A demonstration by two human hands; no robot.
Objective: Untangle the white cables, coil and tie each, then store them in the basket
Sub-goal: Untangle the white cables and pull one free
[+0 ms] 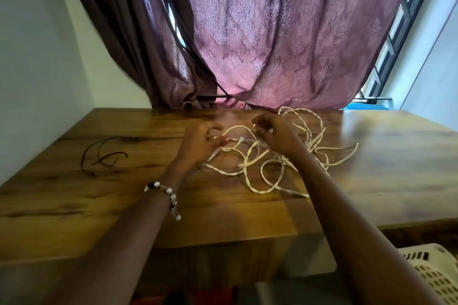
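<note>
- While the white cables (pixel 270 153) lie tangled on the tabletop (pixel 99 195), the left hand (pixel 198 143) pinches a plug end.
- Right hand (pixel 277 135): curled; grip indeterminate.
- Recommend feeding one end back through loops, not pulling.

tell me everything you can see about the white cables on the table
The white cables lie in one loose tangle of overlapping loops on the wooden table, right of centre near the curtain. They look like cream cord, twisted in stretches, with a small connector showing near the left hand. Nothing is coiled or tied yet. Both hands are on the tangle; the right hand seems to pinch a strand.
</note>
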